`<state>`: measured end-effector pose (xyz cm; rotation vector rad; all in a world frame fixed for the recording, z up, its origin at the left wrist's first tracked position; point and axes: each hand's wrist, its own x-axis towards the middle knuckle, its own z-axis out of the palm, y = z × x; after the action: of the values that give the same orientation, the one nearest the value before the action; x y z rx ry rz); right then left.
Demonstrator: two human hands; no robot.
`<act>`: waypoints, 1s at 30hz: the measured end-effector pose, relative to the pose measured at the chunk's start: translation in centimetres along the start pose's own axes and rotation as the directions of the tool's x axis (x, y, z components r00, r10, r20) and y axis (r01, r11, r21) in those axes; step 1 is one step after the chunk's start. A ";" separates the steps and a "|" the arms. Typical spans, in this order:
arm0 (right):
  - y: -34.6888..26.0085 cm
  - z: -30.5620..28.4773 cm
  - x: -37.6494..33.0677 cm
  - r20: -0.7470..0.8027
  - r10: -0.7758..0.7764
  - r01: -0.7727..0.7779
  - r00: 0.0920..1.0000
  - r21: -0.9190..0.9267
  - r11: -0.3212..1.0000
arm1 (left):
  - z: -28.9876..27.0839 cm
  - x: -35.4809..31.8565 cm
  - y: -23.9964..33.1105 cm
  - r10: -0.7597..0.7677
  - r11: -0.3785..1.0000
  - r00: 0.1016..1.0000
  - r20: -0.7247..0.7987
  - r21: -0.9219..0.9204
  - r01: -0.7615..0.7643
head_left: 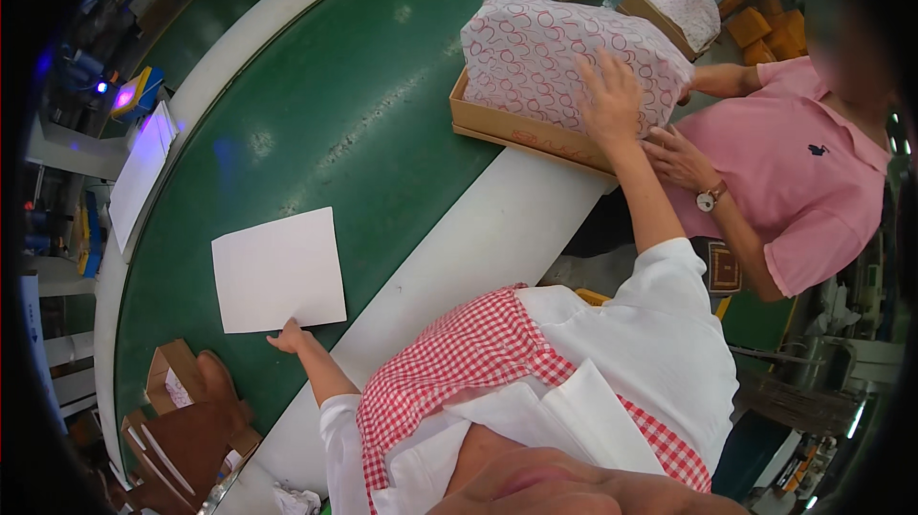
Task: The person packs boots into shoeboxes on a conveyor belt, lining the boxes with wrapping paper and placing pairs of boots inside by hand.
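My left hand [288,335] pinches the near edge of a plain white sheet [279,271], which looks like paper or thin card and lies over the green belt. My right hand [611,102] rests open, fingers spread, on a bulky bundle wrapped in white tissue paper [526,46] with a red ring pattern. That bundle stands up out of an open brown cardboard box [535,137]; what the tissue wraps is hidden. At the box's right end are both hands of a co-worker in a pink shirt [784,171], one wearing a wristwatch [708,199].
The green conveyor belt [382,152] curves past me, edged by a white rim [449,238]. More boxes with tissue [679,13] stand at the far right. Brown boots [182,448] and a small open box [172,376] lie at the near left. White sheets [142,175] lean beyond the left rim.
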<state>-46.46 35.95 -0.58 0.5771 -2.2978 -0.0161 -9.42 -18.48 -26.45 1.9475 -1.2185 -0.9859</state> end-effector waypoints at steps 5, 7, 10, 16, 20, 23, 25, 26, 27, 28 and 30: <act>-1.6 8.3 2.7 0.500 0.223 -0.308 0.837 0.094 0.947 | -2.3 7.8 -2.4 -0.305 0.618 0.748 0.590 -0.475 0.626; 1.9 11.3 1.0 0.610 0.280 -0.388 0.741 0.049 0.921 | -1.7 3.6 1.0 -0.222 0.676 0.717 0.661 -0.425 0.602; 1.6 11.9 -0.1 0.650 0.172 -0.334 0.740 0.134 0.933 | -4.4 -0.6 5.1 0.029 0.674 0.705 0.708 -0.535 0.509; -9.3 3.8 -1.4 0.234 -0.024 -0.136 0.972 0.642 0.755 | -6.8 -6.5 10.1 0.293 0.671 0.527 0.798 -0.564 0.481; -16.4 -0.3 -6.0 0.566 -0.083 -0.547 0.820 0.819 0.173 | -5.6 -12.6 11.4 0.340 0.691 0.338 0.878 -0.477 0.544; -17.0 -1.4 -8.0 0.834 -0.186 -0.854 0.519 0.495 -0.160 | -4.8 -16.4 11.1 0.316 0.715 0.221 0.923 -0.385 0.584; -15.4 -2.5 -9.0 0.824 -0.214 -0.849 0.524 0.484 -0.214 | -4.8 -17.6 10.5 0.296 0.738 0.223 0.929 -0.370 0.565; -14.7 -3.0 -9.4 0.812 -0.246 -0.843 0.529 0.470 -0.262 | -4.7 -17.9 10.2 0.274 0.756 0.230 0.934 -0.357 0.548; -14.8 -1.9 -10.8 0.813 -0.240 -0.842 0.530 0.470 -0.265 | -4.8 -17.9 9.6 0.263 0.759 0.209 0.942 -0.336 0.557; -14.8 0.1 -13.1 0.863 -0.221 -0.876 0.454 0.386 -0.290 | -4.7 -18.3 9.5 0.264 0.768 0.187 0.946 -0.323 0.552; -15.2 1.6 -15.4 0.904 -0.210 -0.900 0.373 0.298 -0.317 | -4.7 -18.5 8.8 0.236 0.776 0.187 0.954 -0.300 0.555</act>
<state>-32.01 28.39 -14.83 0.0122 -2.5905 2.8487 -14.75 -4.15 -11.99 0.6947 -0.9371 -2.6522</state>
